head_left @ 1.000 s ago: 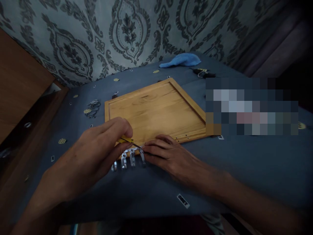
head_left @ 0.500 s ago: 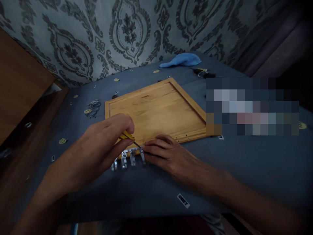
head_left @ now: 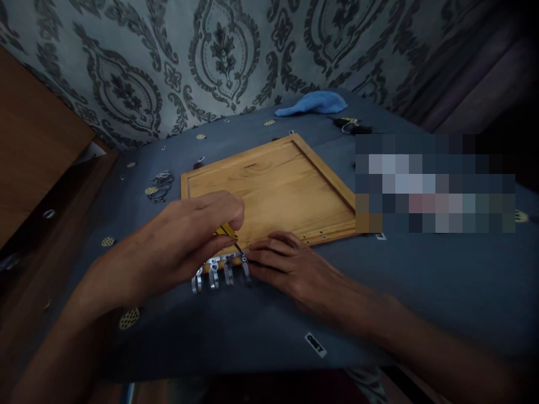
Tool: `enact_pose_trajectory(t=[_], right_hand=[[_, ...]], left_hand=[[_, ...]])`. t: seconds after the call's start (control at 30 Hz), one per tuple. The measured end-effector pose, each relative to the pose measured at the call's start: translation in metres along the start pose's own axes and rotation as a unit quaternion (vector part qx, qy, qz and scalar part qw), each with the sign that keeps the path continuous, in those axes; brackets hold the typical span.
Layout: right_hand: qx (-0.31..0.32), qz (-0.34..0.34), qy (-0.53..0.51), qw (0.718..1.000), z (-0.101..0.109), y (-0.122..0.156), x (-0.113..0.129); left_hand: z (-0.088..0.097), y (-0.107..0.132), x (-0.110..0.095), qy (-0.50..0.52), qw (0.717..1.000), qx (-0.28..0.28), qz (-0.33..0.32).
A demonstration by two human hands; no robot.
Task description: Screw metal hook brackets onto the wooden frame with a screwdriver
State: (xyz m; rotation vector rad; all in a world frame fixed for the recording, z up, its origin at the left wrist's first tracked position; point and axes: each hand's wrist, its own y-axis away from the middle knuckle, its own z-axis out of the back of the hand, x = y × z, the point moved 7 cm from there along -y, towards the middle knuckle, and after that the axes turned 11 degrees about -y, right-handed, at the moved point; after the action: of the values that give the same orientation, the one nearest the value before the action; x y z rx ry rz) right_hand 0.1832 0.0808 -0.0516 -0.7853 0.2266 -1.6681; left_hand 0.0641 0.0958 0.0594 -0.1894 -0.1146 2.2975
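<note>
A yellow-handled screwdriver (head_left: 227, 229) is gripped in my left hand (head_left: 202, 224), its shaft angled down to the right. Its tip meets a screw at the right end of a shiny metal hook rail (head_left: 229, 261). The rail lies along the near edge of a framed wooden board (head_left: 278, 191), and several hooks hang past that edge. My right hand (head_left: 286, 261) is bent over the board's near edge and steadies the rail's right end with its fingertips. Part of the rail's left side is hidden behind my left hand.
A blue cloth (head_left: 314, 103) lies at the back of the dark patterned tablecloth (head_left: 421, 314). Left of the board is a small heap of metal pieces (head_left: 160, 185). A black item (head_left: 351, 126) sits behind the board, beside a blurred-out area. Wooden furniture (head_left: 37, 146) stands at left.
My left hand has shifted slightly right and up and rolled over with the screwdriver, whose shaft now stands steeper. My right hand, the rail and the board stay put.
</note>
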Motion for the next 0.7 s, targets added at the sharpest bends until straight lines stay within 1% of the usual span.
enact_pose_trajectory(t=[0.1, 0.23, 0.37, 0.6, 0.7], right_hand=[[0.013, -0.008, 0.002, 1.0, -0.0015, 0.0, -0.0007], [0.007, -0.011, -0.003, 1.0, -0.0007, 0.0004, -0.001], [0.017, -0.009, -0.007, 1.0, -0.0014, 0.0011, -0.0005], [0.009, -0.005, -0.003, 1.0, 0.002, -0.0001, 0.0007], [0.015, -0.015, -0.005, 1.0, 0.0015, 0.0009, 0.0005]], left_hand=[[0.0003, -0.0022, 0.001, 0.011, 1.0, 0.013, -0.011], [-0.0001, -0.0063, 0.0018, 0.037, 0.999, 0.035, -0.018], [0.0007, -0.0096, 0.0011, 0.05, 0.998, 0.041, -0.029], [0.0026, -0.0091, 0.0015, 0.036, 0.999, 0.026, -0.022], [0.0024, -0.007, 0.002, 0.033, 0.999, 0.019, -0.02]])
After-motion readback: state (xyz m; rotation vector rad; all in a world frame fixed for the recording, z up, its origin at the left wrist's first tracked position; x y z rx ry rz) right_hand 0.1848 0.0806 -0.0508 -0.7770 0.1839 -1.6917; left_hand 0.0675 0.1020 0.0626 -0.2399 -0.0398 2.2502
